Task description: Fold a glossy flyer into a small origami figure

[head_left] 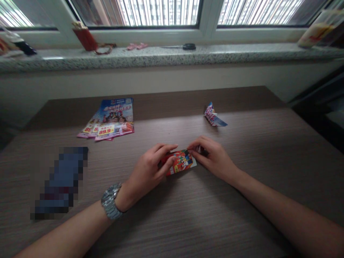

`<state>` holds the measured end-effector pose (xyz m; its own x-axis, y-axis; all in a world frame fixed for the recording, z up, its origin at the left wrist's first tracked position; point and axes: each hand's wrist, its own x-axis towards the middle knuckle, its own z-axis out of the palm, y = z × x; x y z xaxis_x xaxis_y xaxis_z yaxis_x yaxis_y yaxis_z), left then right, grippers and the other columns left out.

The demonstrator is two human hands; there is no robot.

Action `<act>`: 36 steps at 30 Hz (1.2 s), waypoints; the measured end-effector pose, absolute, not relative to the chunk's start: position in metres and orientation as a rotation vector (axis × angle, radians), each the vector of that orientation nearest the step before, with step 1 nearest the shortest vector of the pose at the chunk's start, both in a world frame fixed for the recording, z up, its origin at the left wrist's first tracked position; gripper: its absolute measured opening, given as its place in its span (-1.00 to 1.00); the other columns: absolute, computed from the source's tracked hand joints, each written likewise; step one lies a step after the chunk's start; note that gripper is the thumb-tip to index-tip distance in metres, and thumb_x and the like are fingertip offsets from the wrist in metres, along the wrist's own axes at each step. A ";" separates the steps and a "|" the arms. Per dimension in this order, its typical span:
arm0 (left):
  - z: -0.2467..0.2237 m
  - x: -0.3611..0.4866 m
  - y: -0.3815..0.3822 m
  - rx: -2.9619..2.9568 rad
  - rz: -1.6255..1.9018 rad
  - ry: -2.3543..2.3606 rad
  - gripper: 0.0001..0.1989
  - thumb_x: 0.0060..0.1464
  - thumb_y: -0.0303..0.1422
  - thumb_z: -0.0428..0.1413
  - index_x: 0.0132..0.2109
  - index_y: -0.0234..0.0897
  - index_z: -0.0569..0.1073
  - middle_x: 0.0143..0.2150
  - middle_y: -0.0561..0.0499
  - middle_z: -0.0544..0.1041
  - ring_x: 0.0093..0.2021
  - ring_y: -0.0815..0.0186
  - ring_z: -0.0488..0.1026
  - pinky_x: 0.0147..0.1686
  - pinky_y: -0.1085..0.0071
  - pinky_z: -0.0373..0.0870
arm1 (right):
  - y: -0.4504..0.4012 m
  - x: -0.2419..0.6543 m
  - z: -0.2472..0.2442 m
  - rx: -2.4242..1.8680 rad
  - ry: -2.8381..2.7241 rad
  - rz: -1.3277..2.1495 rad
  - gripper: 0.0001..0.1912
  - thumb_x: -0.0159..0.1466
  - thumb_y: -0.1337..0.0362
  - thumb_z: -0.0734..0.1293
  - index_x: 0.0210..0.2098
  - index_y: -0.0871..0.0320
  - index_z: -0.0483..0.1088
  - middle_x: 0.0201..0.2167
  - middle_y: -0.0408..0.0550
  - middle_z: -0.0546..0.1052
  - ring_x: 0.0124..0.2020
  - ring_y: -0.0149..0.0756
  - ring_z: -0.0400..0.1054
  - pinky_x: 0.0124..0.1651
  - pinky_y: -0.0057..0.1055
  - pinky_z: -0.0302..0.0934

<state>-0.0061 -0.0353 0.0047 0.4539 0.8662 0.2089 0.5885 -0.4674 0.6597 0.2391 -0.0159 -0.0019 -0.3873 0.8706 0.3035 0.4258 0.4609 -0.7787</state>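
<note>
At the left of the frame, a dark object (61,181), hidden by mosaic, lies on the brown table (150,229); its kind cannot be told. Above it, in the upper left, a red container (84,37) leans on the granite windowsill (156,59). Below this container, several printed flyers (110,118) are spread like a fan, the front one showing the price "89.9". Next comes a silver metal wristwatch (111,201), worn on the left wrist.

The left hand (150,168) is near the centre. Its thumb and index finger are well parted; the thumb rests upon the red printed leaflet (181,162), and the index finger stretches along the upper edge. Its other fingers are mostly hidden.

The leaflet is in the centre of the frame, with its colourful side up. Its long axis goes from left to right, rising slightly to the right, and its left end is under the left hand. The free end points toward the right side of the frame.

The right hand (212,157) has thumb and index fingertip brought together, pinching the leaflet at its upper right corner. Just above this hand, a folded paper piece (211,116) stands on the table.
</note>
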 end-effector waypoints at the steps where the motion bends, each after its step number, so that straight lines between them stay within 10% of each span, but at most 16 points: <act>1: 0.004 -0.007 -0.034 2.155 0.784 1.206 -0.72 0.36 -0.35 0.06 0.16 -0.21 0.45 0.03 -0.08 0.55 -0.02 0.26 0.52 -0.01 0.33 0.46 | -0.017 0.239 -0.001 -1.063 -1.988 0.784 -0.90 0.33 0.46 0.37 -0.21 0.16 0.49 -0.32 -0.11 0.46 -0.30 -0.36 0.35 -0.23 -0.43 0.25; 11: 0.000 -0.009 -0.032 1.904 1.018 1.163 -0.86 0.29 -0.40 0.16 -0.04 -0.21 0.57 -0.17 0.03 0.62 -0.21 0.37 0.56 -0.18 0.50 0.48 | -0.022 0.234 -0.003 -1.121 -1.615 1.259 -0.79 0.32 0.17 0.41 -0.10 0.13 0.51 -0.26 -0.07 0.62 -0.28 -0.31 0.50 -0.19 -0.38 0.38; 36: 0.000 -0.010 -0.034 1.884 1.112 1.153 -0.83 0.24 -0.42 0.21 -0.02 -0.20 0.57 -0.14 0.03 0.63 -0.19 0.39 0.57 -0.16 0.52 0.49 | -0.024 0.234 0.004 -1.119 -1.543 1.279 -0.82 0.29 0.18 0.43 -0.17 0.11 0.59 -0.29 -0.10 0.68 -0.32 -0.32 0.55 -0.25 -0.45 0.41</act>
